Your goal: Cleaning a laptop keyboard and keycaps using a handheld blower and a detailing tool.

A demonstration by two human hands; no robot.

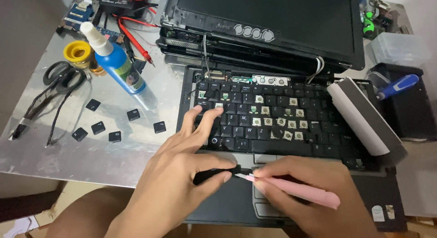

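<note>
the right hand (pixel 314 192) is closed around a pink craft knife (pixel 300 190), thumb and fingers pinching it near the front end. the knife lies with its long axis running from lower right to upper left; its tail points toward the lower right, and its thin blade tip (pixel 241 175) points left, toward the left thumb. the blade itself is small and hard to make out.

the left hand (pixel 182 174) is partly spread: its index and middle fingers reach up and rest on the left side of the keyboard (pixel 273 119), while the thumb is pressed down on a small black piece (pixel 207 175) at the front edge of the laptop (pixel 227 201), just below the keys. that black piece is mostly covered by the thumb, so its shape cannot be told. the knife tip sits just beside it, about touching.

the keyboard has many caps off, showing pale little squares in the middle and right rows. six loose black key caps (pixel 114 124) lie on the metal bench (pixel 91 151) to the left, well apart from the hands. beyond them stand a blue bottle with a white nozzle (pixel 116 60), a yellow roll (pixel 78 51) and black scissors (pixel 61 76). a grey and white brush (pixel 364 119) lies across the right end of the keyboard, and a blue-handled tool (pixel 400 85) stands in a black box. the screen (pixel 273 24) leans back, its top cut off by the edge of view.
</note>
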